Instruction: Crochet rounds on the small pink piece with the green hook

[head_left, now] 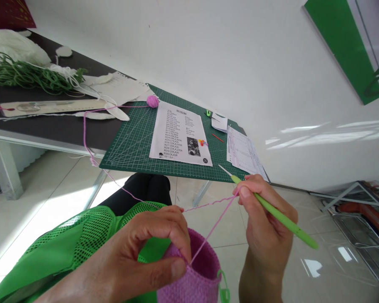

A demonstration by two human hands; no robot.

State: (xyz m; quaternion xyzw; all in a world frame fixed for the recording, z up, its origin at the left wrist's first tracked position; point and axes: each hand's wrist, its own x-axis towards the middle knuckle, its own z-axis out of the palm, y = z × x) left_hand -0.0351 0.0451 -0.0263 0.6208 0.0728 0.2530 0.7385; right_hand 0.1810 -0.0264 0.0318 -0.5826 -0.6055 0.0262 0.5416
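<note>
My left hand [158, 248] pinches the rim of a pink crocheted piece [205, 286], which is cup-shaped and open at the top. A green stitch marker [223, 288] hangs from the right side of that rim. In my right hand [267, 219] is a crochet hook [281, 219] with a light green handle, its metal tip pointing up and left. Pink yarn [213, 227] runs taut from the rim up to my right fingertips. From there the strand slopes back past my left hand and over the table edge to a small pink yarn ball [152, 101].
A printed pattern sheet [180, 134] lies on the green cutting mat [129, 147], with small colourful markers [202, 143] on it. More papers [244, 151] and a red stick [217, 138] are to its right. Green yarn [31, 75], white crocheted pieces and a ruler [53, 106] occupy the dark tabletop.
</note>
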